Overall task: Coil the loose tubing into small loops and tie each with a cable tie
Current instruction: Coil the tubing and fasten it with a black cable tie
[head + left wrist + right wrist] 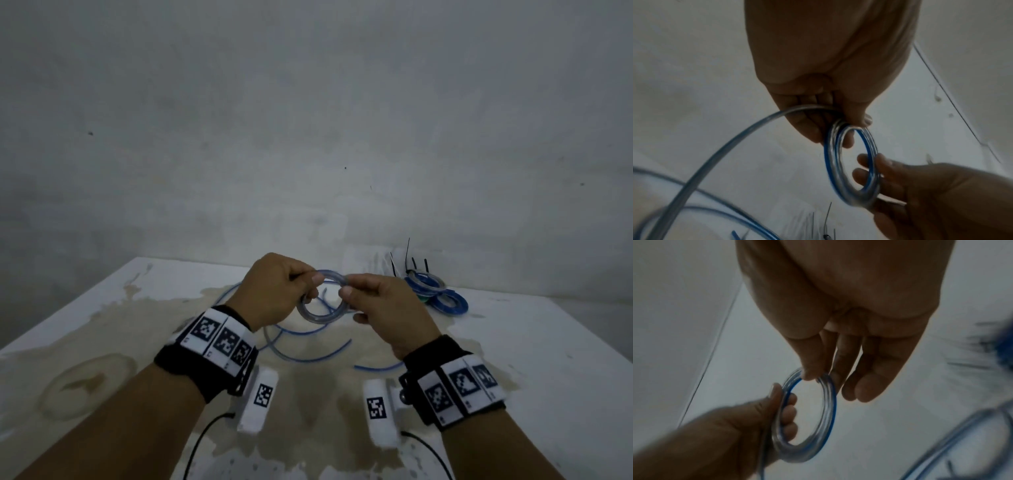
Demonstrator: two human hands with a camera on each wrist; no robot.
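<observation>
The white, stained table is the landmark here, and everything is placed against it. Spread over its middle lies the loose tubing, clear with a blue stripe, in wide untidy arcs; that length is not yet coiled. At the table's far right side sits a stack of finished coils, each bound with a cable tie, the black tails standing up, so by my reading a good part of the work is done. Beside that stack, toward the back edge, a few spare cable ties seem to lie, too faint to count.

Above the table's centre, lifted clear of it, both hands hold one small coil. The left hand has its fingers curled round the coil's left side, thumb pressing on top, with a tail of tubing running down from its grip. The right hand pinches the opposite rim between thumb and fingertips.

This coil carries no tie yet: the binding is left, then the remaining tubing.
</observation>
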